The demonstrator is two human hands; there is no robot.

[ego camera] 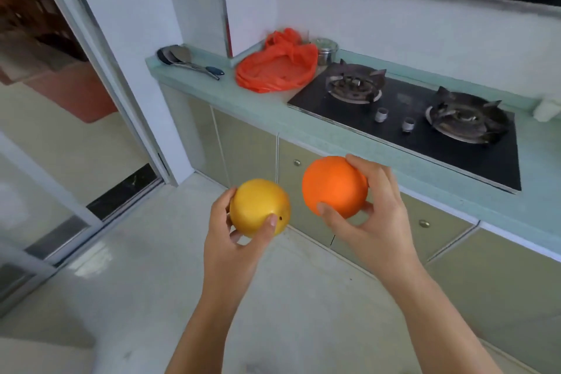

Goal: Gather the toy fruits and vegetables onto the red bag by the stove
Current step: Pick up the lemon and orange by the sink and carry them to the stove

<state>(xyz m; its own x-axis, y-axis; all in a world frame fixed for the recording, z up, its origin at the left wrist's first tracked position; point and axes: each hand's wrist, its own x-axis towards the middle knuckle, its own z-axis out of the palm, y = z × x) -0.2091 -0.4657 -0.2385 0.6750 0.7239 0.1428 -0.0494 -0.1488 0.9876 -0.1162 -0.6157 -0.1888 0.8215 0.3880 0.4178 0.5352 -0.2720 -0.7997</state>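
Observation:
My left hand [239, 240] is closed around a round yellow toy fruit [258, 206] with a small hole in its skin. My right hand [376, 218] grips a round orange toy fruit [332, 185]. Both fruits are held in the air over the floor, in front of the lower cabinets. The red bag [274, 68] lies spread flat on the pale green counter [258, 103], just left of the black gas stove [406, 112] and well beyond both hands. Nothing lies on the bag.
A steel canister [326, 50] stands behind the bag at the wall. Several spatulas [185, 59] lie at the counter's left end. A white object [546, 108] sits at the far right. A sliding glass door [91, 100] stands left of the cabinets.

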